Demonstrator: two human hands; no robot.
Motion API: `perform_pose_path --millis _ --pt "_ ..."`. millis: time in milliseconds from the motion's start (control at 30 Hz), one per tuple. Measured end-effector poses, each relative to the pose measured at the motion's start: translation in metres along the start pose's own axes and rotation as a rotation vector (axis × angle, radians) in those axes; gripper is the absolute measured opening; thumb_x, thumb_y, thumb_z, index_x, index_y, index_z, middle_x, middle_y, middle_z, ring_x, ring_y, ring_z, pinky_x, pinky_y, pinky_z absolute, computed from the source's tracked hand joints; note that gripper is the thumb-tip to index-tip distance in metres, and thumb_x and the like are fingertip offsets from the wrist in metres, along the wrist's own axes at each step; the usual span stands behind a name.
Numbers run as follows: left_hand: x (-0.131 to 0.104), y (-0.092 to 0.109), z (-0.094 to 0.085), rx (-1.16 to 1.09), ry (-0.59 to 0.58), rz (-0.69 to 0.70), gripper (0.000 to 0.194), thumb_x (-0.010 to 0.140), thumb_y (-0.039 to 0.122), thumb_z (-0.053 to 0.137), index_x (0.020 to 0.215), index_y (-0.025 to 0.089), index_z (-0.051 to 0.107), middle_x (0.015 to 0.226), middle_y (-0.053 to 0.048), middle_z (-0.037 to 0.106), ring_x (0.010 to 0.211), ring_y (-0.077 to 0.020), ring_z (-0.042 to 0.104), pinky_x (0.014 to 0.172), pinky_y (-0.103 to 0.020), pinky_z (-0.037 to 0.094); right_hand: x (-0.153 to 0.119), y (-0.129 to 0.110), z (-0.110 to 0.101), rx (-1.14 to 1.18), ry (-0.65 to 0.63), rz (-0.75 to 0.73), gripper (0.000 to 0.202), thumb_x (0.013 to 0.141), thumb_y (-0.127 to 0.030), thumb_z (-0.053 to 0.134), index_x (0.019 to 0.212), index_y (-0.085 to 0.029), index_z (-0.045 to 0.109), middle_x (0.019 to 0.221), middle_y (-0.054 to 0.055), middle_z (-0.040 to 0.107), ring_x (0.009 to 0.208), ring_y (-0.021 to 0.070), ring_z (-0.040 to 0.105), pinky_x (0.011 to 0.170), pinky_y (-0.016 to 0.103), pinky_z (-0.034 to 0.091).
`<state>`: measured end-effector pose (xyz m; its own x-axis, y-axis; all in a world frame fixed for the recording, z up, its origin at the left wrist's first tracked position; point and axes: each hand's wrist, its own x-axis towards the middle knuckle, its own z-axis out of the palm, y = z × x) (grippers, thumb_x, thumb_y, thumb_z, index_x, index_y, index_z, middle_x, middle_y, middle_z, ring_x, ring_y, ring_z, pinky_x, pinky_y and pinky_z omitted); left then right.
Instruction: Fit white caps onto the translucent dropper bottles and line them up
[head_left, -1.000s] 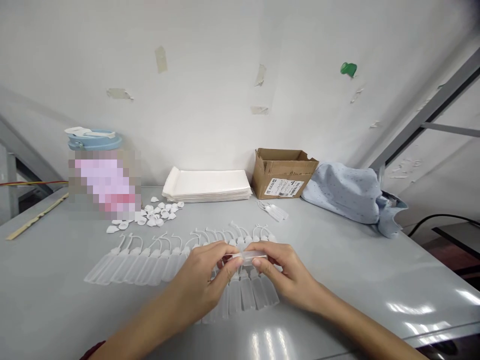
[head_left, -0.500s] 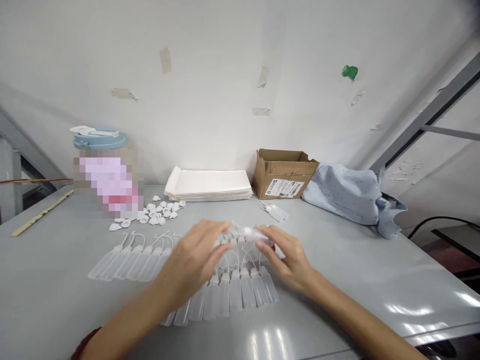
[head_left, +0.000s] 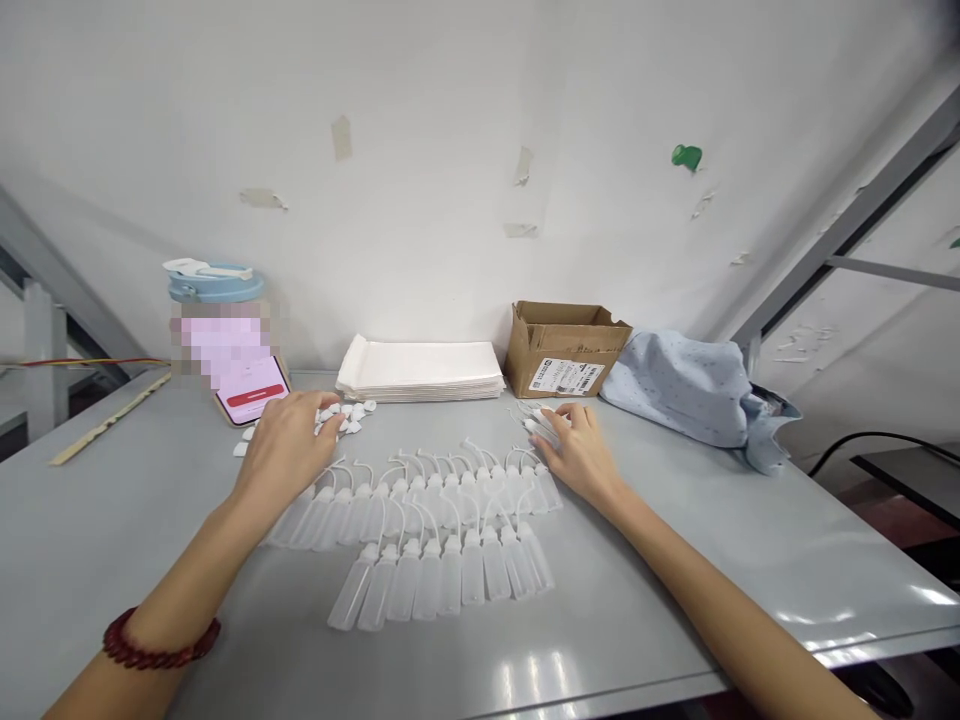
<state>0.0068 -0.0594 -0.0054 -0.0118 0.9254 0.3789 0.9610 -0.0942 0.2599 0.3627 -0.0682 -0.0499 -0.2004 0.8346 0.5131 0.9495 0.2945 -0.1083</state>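
Observation:
My left hand point(head_left: 289, 445) is over the small white caps point(head_left: 356, 412) at the left, thumb and fingers curved and apart; whether a cap lies between the fingertips is hidden. My right hand point(head_left: 581, 450) reaches the few clear tubes point(head_left: 541, 420) in front of the cardboard box, its fingertips closed on one of them. Between the hands, translucent tubes with thin white loops lie side by side in two rows, a back row point(head_left: 420, 495) and a front row point(head_left: 427, 580).
A stack of white envelopes point(head_left: 420, 370) and an open cardboard box point(head_left: 566, 350) stand by the wall. Blue cloth point(head_left: 679, 385) lies at the right. A phone point(head_left: 255, 395), a light blue lidded container point(head_left: 214, 285) and a wooden strip point(head_left: 112, 418) are at the left.
My hands have moved apart from the middle, the left to the caps and the right to the tubes near the box. The tube they held together is no longer between them.

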Motion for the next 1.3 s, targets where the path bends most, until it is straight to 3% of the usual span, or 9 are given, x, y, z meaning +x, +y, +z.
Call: perform_pose_path --millis 167,467,900,1133,1200,1300 --pt "0.002 -0.008 -0.003 0.025 -0.082 0.015 0.036 0.086 0.031 0.039 0.104 0.011 0.063 0.104 -0.014 0.067 0.106 -0.0341 0.055 0.083 -0.042 0.045 0.0 0.008 0.001 0.055 -0.048 0.085 0.031 0.084 -0.037 0.053 0.108 -0.019 0.058 0.109 0.015 0.052 0.095 0.0298 0.052 0.081 0.047 0.045" --pt "0.005 -0.011 -0.011 0.04 -0.133 0.002 0.038 0.088 0.033 0.038 0.107 0.009 0.062 0.107 -0.013 0.068 0.1 -0.0329 0.059 0.082 -0.042 0.046 0.004 0.024 0.001 0.185 -0.128 0.179 0.023 0.082 -0.036 0.054 0.099 -0.02 0.053 0.104 0.008 0.053 0.068 0.0159 0.055 0.071 0.033 0.049" --pt "0.01 -0.026 0.01 0.046 -0.113 0.082 0.028 0.081 0.031 0.049 0.093 0.018 0.071 0.093 -0.011 0.07 0.096 -0.0321 0.058 0.084 -0.042 0.043 0.007 0.029 0.011 0.232 -0.035 0.144 0.031 0.087 -0.044 0.047 0.101 -0.018 0.055 0.112 0.016 0.051 0.097 0.0279 0.057 0.079 0.041 0.048" --pt "0.012 -0.019 0.016 0.069 -0.116 0.107 0.033 0.078 0.041 0.05 0.088 0.02 0.073 0.086 -0.01 0.067 0.091 -0.0318 0.054 0.079 -0.04 0.043 0.006 0.017 -0.017 0.239 -0.004 0.127 0.035 0.085 -0.049 0.048 0.102 -0.02 0.058 0.113 0.015 0.054 0.101 0.029 0.057 0.084 0.043 0.046" --pt "0.014 -0.017 0.019 0.078 -0.109 0.106 0.032 0.078 0.04 0.05 0.086 0.02 0.073 0.085 -0.011 0.066 0.091 -0.0319 0.053 0.078 -0.04 0.042 0.006 0.011 -0.03 0.295 -0.075 0.139 0.033 0.084 -0.05 0.051 0.095 -0.02 0.06 0.103 0.012 0.06 0.091 0.0268 0.06 0.077 0.04 0.048" --pt "0.016 -0.015 0.023 0.076 -0.112 0.119 0.03 0.077 0.038 0.05 0.082 0.02 0.073 0.082 -0.01 0.065 0.089 -0.0309 0.054 0.08 -0.04 0.042 0.006 0.004 -0.048 0.413 -0.296 0.172 0.027 0.082 -0.047 0.054 0.085 -0.021 0.061 0.085 0.006 0.065 0.075 0.0218 0.061 0.065 0.035 0.048"
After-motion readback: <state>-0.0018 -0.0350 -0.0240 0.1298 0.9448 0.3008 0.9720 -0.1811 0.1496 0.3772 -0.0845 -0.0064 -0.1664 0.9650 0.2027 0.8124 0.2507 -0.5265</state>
